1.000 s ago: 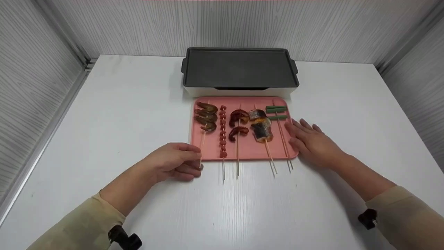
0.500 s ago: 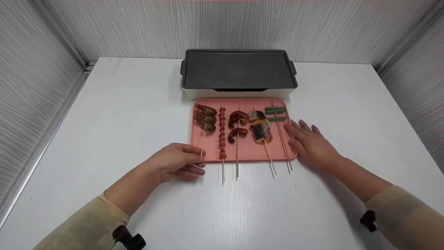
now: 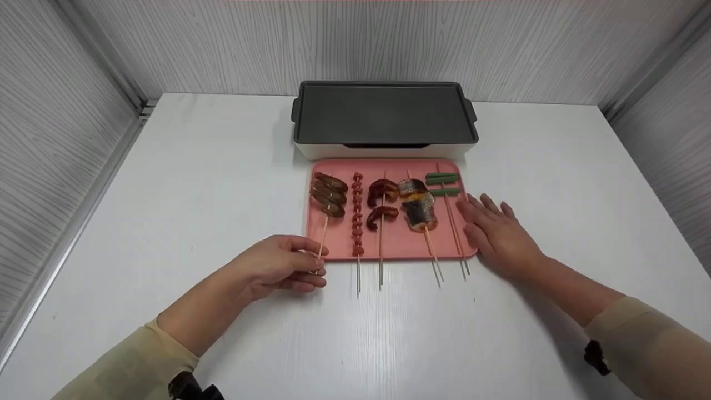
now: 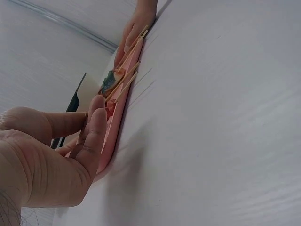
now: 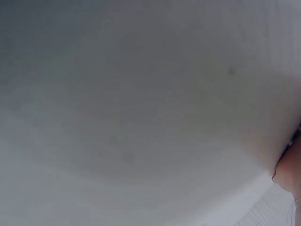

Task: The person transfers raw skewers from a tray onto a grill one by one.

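Near the front left corner of a pink tray, my left hand pinches the stick of a skewer with brown-green mussel-like pieces. In the left wrist view the left hand hides most of that stick. My right hand lies with straight fingers against the tray's right edge. Also on the tray are a skewer of small red pieces, a skewer of curled dark red tentacles, a fish-chunk skewer and a skewer of green stalks. The right wrist view shows mostly blurred tabletop.
Directly behind the tray stands a white tabletop grill with a dark flat plate. Both rest on a white table, walled by grey wood-grain panels at the back and sides. Several stick ends overhang the tray's front edge.
The mussel-like skewer has turned slightly in my left hand, its pieces now slanting more. The right hand stays at the tray's edge. The head view has shifted a little.
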{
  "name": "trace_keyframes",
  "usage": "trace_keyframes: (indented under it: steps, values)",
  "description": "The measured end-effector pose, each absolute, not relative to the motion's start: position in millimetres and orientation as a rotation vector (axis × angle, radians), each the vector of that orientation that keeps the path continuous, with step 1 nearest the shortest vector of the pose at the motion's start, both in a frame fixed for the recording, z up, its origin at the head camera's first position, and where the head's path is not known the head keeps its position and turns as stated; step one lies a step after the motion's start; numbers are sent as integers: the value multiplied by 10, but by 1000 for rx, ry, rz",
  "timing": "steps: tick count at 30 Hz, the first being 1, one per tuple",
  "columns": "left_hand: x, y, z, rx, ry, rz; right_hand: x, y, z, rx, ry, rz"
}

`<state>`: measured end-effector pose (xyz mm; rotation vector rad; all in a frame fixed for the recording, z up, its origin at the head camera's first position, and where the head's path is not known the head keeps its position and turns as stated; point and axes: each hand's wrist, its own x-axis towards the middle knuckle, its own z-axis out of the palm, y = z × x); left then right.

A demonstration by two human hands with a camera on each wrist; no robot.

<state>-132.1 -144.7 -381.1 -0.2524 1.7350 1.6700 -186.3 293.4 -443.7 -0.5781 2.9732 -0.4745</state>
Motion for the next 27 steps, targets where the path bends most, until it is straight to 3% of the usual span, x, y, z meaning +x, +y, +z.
trace_keyframes:
  steps: [16,27]
  values:
    - [-1096,-1536,-3574,-118,1788,1598,-1850,2919,-4493,-577,2990,-478]
    - [-1332,-1522,-3363,-34,1832,1656,-1853,2948,-4489,-585,3002,-516]
